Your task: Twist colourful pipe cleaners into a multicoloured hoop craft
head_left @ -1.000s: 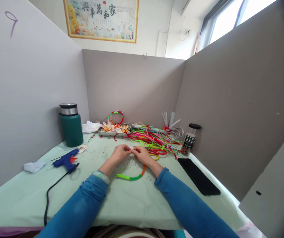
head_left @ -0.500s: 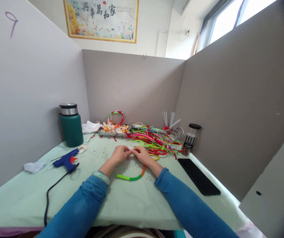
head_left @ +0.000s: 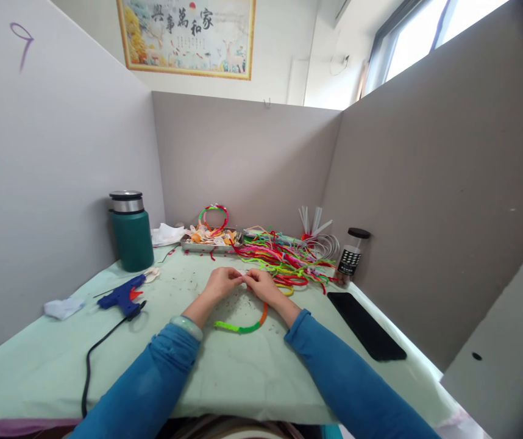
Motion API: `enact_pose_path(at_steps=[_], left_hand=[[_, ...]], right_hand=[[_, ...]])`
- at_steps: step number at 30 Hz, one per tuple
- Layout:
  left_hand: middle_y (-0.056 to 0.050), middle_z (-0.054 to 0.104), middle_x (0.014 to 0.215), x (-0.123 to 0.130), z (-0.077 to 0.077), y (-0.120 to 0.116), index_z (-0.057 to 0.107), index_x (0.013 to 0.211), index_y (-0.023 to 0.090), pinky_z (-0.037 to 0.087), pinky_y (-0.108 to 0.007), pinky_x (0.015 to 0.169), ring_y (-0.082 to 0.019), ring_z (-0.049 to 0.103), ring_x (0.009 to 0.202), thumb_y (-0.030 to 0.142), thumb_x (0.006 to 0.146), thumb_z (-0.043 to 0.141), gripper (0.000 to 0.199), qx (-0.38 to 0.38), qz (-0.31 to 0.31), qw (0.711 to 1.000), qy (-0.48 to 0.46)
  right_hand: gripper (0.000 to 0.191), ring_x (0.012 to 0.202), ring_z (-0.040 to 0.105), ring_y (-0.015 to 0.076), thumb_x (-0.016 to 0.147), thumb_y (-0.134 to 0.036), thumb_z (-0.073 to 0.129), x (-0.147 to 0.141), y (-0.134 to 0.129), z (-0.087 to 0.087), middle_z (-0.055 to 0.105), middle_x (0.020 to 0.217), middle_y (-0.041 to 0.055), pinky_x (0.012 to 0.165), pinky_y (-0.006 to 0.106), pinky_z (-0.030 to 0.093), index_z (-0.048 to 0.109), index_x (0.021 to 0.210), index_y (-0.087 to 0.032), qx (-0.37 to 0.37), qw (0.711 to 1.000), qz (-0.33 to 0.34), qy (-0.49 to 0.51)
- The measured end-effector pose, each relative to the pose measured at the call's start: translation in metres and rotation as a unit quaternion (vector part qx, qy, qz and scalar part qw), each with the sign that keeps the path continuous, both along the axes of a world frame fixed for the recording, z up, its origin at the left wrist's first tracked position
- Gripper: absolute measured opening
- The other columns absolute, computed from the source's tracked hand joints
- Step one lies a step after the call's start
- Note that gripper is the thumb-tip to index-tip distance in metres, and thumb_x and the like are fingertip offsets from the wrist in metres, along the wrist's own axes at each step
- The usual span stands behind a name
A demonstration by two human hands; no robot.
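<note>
Left hand (head_left: 222, 284), right hand (head_left: 264, 285) pinched closed, fingertips meeting; cannot tell what they grip. Curved green-and-orange fuzzy strip (head_left: 249, 330) below right hand: best kept slack, untwisted.

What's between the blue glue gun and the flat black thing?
In the head view: left hand, right hand, a curved colourful strip and dark specks.

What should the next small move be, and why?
Perhaps a light press of the right hand against the left hand: their fingertips meet at one spot, what lies between is hard to make out, and the green-and-orange strip curves nearer the person, one end free.
</note>
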State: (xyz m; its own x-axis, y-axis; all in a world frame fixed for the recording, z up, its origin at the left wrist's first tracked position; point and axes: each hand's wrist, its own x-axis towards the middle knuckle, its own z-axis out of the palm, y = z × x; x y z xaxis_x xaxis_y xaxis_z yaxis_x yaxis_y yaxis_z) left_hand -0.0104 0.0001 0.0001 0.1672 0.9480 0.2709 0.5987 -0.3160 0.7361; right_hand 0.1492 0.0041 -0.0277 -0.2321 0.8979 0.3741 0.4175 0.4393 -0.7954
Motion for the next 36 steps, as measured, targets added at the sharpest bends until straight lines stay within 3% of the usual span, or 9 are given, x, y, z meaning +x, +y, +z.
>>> enact_pose_path(at_steps=[3,7,14,19,25,36], left_hand=[[-0.003,0.068,0.067,0.0008,0.0018,-0.0027,0.072,0.079,0.016,0.038,-0.021,0.053,-0.014,0.057,0.060,0.031,0.068,0.066,0.020,-0.036,0.001,0.999,-0.026],[0.002,0.060,0.056,0.0022,0.0003,-0.0017,0.068,0.082,0.013,0.031,-0.021,0.041,-0.007,0.041,0.039,0.032,0.067,0.068,0.024,-0.103,-0.012,0.989,-0.104],[0.004,0.055,0.055,0.0038,0.0006,-0.0021,0.055,0.092,0.011,0.029,-0.019,0.037,-0.006,0.042,0.037,0.028,0.063,0.073,0.038,-0.156,-0.004,0.961,-0.230],[0.003,0.056,0.052,0.0032,0.0013,-0.0029,0.055,0.099,0.008,0.029,-0.021,0.037,-0.007,0.041,0.034,0.026,0.063,0.072,0.043,-0.190,0.025,0.957,-0.218],[-0.005,0.065,0.065,0.0005,-0.0033,-0.0017,0.060,0.080,0.008,0.023,-0.022,0.035,-0.004,0.036,0.031,0.043,0.067,0.068,0.038,-0.233,0.002,0.959,-0.161],[0.001,0.058,0.054,0.0011,-0.0032,-0.0009,0.059,0.077,0.011,0.020,-0.020,0.034,-0.003,0.033,0.031,0.033,0.064,0.070,0.028,-0.180,-0.019,0.963,-0.198]], right_hand=[[0.022,0.053,0.044,0.0105,0.080,-0.030,0.053,0.0003,0.0009,-0.0012,0.053,0.055,-0.0027,0.053,0.022,0.032,0.056,0.063,-0.017,0.000,1.000,0.001,0.002],[0.021,0.054,0.044,0.0108,0.080,-0.029,0.054,0.0002,0.0001,-0.0003,0.052,0.054,-0.0027,0.053,0.022,0.033,0.055,0.062,-0.017,0.000,1.000,0.003,0.001],[0.026,0.052,0.042,0.0101,0.081,-0.035,0.053,-0.0004,-0.0021,0.0023,0.051,0.054,-0.0027,0.051,0.021,0.031,0.053,0.062,-0.017,0.005,1.000,0.005,-0.006],[0.022,0.051,0.042,0.0099,0.080,-0.030,0.053,0.0001,-0.0041,0.0036,0.051,0.054,-0.0031,0.052,0.021,0.032,0.054,0.063,-0.017,-0.001,1.000,0.003,-0.010],[0.022,0.053,0.043,0.0100,0.079,-0.030,0.054,0.0000,-0.0069,0.0065,0.051,0.055,-0.0029,0.052,0.021,0.032,0.053,0.062,-0.016,-0.002,1.000,-0.005,-0.014],[0.020,0.052,0.042,0.0098,0.079,-0.029,0.054,-0.0001,-0.0060,0.0040,0.052,0.055,-0.0031,0.052,0.021,0.032,0.055,0.064,-0.016,-0.005,1.000,0.000,-0.011]])
